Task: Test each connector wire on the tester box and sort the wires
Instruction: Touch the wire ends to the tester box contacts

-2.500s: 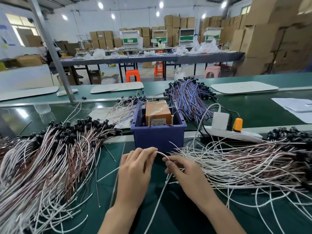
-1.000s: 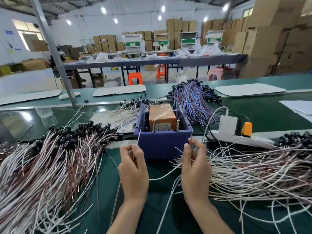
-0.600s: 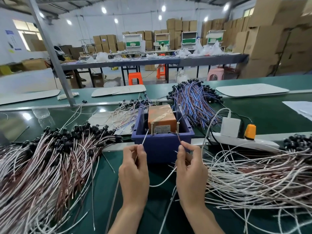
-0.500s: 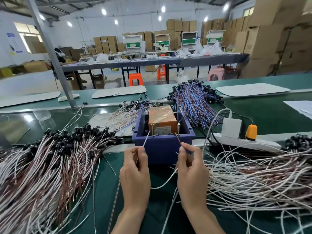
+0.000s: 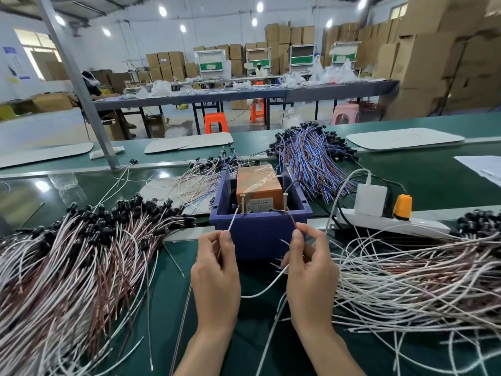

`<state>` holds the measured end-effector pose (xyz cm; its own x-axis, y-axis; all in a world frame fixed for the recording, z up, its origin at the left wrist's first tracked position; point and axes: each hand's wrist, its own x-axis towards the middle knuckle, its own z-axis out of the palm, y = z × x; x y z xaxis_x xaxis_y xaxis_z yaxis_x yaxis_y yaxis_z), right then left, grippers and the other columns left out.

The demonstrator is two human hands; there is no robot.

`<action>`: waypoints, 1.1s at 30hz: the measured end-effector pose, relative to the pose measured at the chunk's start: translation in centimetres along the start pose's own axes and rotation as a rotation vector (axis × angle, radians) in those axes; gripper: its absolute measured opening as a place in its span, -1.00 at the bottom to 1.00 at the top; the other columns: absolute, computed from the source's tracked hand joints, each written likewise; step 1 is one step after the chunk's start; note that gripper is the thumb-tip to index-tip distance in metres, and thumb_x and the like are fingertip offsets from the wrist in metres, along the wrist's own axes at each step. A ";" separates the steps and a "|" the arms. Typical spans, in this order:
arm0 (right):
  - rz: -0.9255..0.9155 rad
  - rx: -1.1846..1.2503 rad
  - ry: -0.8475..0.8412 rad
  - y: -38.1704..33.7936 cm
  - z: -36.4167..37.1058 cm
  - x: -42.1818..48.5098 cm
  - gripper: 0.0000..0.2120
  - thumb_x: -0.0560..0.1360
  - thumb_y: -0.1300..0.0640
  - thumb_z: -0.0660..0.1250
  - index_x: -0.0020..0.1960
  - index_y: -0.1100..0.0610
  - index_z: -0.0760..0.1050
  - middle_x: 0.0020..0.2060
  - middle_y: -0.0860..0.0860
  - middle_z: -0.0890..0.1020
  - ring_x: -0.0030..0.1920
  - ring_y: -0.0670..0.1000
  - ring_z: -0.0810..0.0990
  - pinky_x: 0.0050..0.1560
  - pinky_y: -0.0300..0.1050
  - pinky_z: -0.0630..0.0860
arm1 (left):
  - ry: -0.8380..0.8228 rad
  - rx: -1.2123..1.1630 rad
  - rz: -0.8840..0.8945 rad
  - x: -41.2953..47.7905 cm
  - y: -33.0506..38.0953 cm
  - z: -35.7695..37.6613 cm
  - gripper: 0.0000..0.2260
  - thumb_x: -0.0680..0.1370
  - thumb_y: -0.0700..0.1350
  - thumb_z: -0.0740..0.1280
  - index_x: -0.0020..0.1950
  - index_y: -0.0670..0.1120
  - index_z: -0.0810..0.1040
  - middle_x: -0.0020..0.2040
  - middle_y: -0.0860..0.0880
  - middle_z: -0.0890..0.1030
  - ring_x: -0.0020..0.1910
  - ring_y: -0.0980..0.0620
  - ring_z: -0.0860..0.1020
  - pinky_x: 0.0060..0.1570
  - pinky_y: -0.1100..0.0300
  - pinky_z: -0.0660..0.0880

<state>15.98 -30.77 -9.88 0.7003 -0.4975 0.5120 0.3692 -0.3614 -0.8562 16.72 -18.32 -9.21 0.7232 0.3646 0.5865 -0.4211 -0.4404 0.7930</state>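
Lifted since before: our left hand [image 5: 215, 272] pinches thin white wire end [image 5: 233, 219], right hand [image 5: 309, 267] reddish wire end [image 5: 292, 220], beside brass posts [image 5: 242, 203] of orange tester box [image 5: 257, 183].

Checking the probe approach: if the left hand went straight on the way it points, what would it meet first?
Likely the blue bin, at its front wall just ahead of the left hand. The white lead it pinches points toward the left brass post. Depth is unclear.
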 end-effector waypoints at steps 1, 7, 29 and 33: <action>0.002 0.003 0.004 0.0 0.0 0.0 -0.83 0.62 -0.17 0.14 0.14 -0.19 0.44 -0.32 -0.19 0.64 -0.39 -0.11 0.61 -0.35 -0.40 0.41 | -0.004 0.000 0.005 0.0 0.0 0.0 -0.86 0.66 0.11 0.16 -0.04 0.13 0.42 -0.28 0.22 0.54 -0.40 0.17 0.46 -0.39 0.38 0.31; 0.006 0.002 -0.005 -0.1 -0.1 0.0 -0.78 0.63 -0.17 0.14 0.19 -0.19 0.46 -0.33 -0.18 0.64 -0.38 -0.09 0.62 -0.33 -0.25 0.49 | -0.009 0.005 0.025 -0.1 0.0 0.0 -0.87 0.67 0.13 0.15 -0.04 0.16 0.41 -0.29 0.22 0.55 -0.40 0.17 0.47 -0.41 0.41 0.31; -0.028 -0.041 -0.041 -0.3 0.0 -0.1 -0.80 0.61 -0.19 0.12 0.20 -0.30 0.42 -0.24 -0.30 0.64 -0.29 -0.21 0.62 -0.24 -0.38 0.49 | 0.003 0.005 0.009 0.0 0.1 -0.1 -0.87 0.66 0.12 0.16 -0.04 0.16 0.42 -0.33 0.16 0.52 -0.45 0.15 0.42 -0.46 0.38 0.28; -0.034 -0.015 -0.073 -0.3 -0.3 -0.2 -0.81 0.62 -0.20 0.13 0.20 -0.31 0.43 -0.33 -0.20 0.65 -0.36 -0.11 0.62 -0.32 -0.29 0.48 | 0.090 -0.060 -0.139 0.5 0.0 -0.2 -0.80 0.69 0.05 0.13 -0.09 0.10 0.43 -0.36 0.00 0.49 -0.47 0.13 0.37 -0.46 0.28 0.31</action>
<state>15.50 -30.80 -9.69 0.7301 -0.4262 0.5341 0.3851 -0.3890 -0.8369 16.93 -18.00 -8.86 0.7263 0.4915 0.4805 -0.3543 -0.3313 0.8745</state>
